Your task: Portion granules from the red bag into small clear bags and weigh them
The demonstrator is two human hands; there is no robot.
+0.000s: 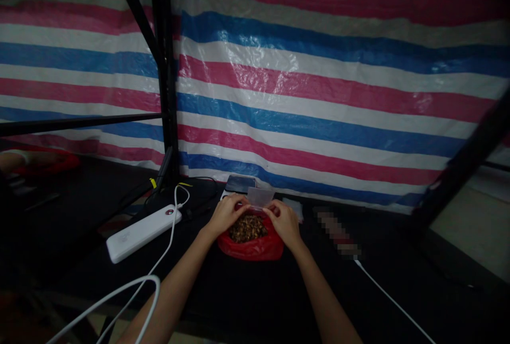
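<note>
A red plastic bag (251,250) full of small brown bits (247,227) lies open on the black table (247,301). My left hand (226,214) and my right hand (283,220) sit over its far rim. Both pinch a small clear plastic pouch (260,196) held upright between them, above the brown bits. Behind the pouch lies a small flat scale (239,183) with a dark top.
A white power bank (142,232) with white cables (119,293) lies at the left. Another white cable (392,304) runs off to the right. Black frame posts (165,73) stand in front of a striped tarp (319,78). A person's arm (16,161) rests far left.
</note>
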